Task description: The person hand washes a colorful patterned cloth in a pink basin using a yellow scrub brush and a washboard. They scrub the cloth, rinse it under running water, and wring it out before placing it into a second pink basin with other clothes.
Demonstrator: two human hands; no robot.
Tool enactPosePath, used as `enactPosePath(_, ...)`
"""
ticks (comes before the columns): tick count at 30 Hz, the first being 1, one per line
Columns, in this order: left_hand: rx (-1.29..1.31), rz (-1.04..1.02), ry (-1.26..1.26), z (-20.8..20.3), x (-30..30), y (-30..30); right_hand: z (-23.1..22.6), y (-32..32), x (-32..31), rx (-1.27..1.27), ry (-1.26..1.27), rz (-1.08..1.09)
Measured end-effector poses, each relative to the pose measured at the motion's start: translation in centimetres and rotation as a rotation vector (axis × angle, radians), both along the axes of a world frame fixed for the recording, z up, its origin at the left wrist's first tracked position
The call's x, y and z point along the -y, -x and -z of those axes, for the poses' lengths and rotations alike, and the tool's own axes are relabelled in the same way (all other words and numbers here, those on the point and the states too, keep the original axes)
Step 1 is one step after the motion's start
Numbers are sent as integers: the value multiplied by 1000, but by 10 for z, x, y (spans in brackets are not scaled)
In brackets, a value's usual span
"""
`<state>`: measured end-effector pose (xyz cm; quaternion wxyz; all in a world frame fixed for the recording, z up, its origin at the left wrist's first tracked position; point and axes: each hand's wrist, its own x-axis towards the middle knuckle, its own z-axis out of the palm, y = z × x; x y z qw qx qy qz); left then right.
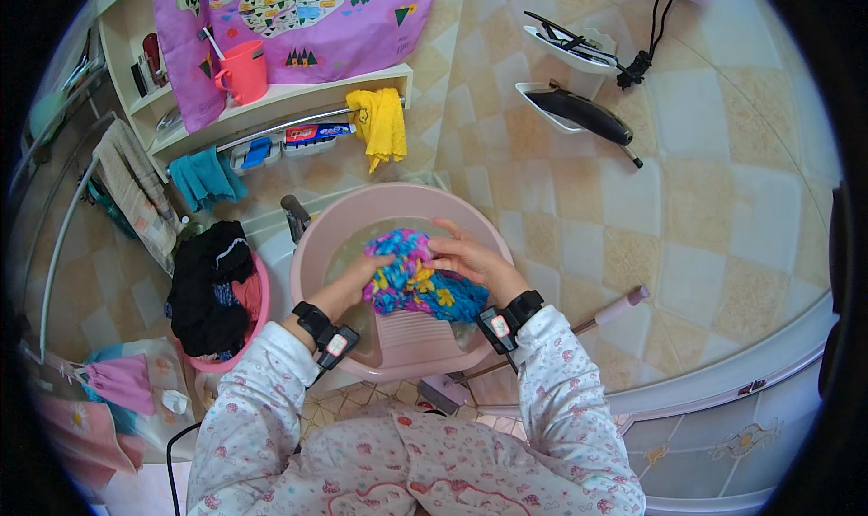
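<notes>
A wet bunched garment (pixel 416 286), patterned in blue, pink and yellow, lies across the ribbed washboard (pixel 416 340) inside a pink basin (pixel 316 236). Greyish water (pixel 348 254) stands in the basin. My left hand (pixel 363 274) has its fingers closed on the garment's left side, with the fingertips partly hidden in the folds. At the upper right of the cloth is my right hand (pixel 472 256), its fingers spread apart and some of them touching the fabric. Both wrists wear black straps with small devices.
A smaller pink tub (pixel 262 313) of dark clothes (pixel 212 281) stands left of the basin. Behind the basin are a dark faucet (pixel 294 216) and a rail with a yellow cloth (pixel 378 123) and a teal cloth (pixel 208 177). A shelf above holds a coral mug (pixel 244 71).
</notes>
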<state>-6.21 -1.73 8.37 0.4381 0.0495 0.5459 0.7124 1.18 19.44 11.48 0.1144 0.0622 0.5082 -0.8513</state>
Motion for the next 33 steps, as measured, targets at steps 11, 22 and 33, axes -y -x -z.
enactPosePath(11, -97, 232, -26, -38, 25, 10, 37, 11, 23, -213, -517, 87)
enactPosePath(22, -159, -118, -34, -37, 75, 43, -26, -1, -33, -472, 170, 278)
enactPosePath(33, -1065, 253, 433, -23, 56, 32, -116, -19, -4, -555, -182, 354)
